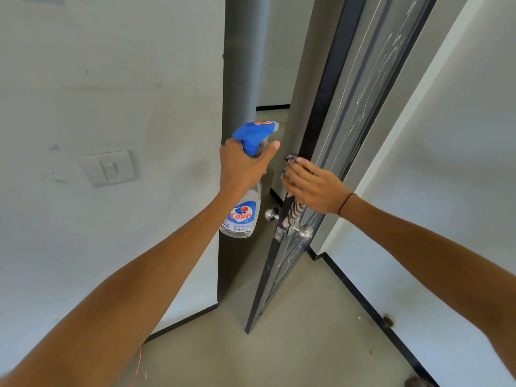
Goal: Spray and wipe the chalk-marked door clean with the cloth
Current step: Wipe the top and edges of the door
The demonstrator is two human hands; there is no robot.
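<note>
1. Spray bottle (242,202): clear plastic with a blue trigger head, roughly part full, so probably light. It looks smooth and possibly slick if wet; the neck under the trigger is the sensible hold.
2. Left hand (242,166) grips that neck, fingers curled round it, thumb extended toward 1 o'clock. The nozzle points at 2 o'clock, toward the door edge.
3. Cloth (293,210): striped, soft and limp. It will bunch and slip unless pinned by a flat palm; a loose tail hangs toward 6 o'clock, just above the door knob (305,233).
4. Right hand (312,185) presses the cloth against the door (349,113) near its edge, fingers mostly straight and spread over it rather than clenched.
5. The door stands ajar, running from centre frame to 1 o'clock. Chalk scribbles (391,51) are visible on the upper panel, more faintly below the knob.
6. Judgement: wiping is at an early stage, and most marks look untouched.
</note>
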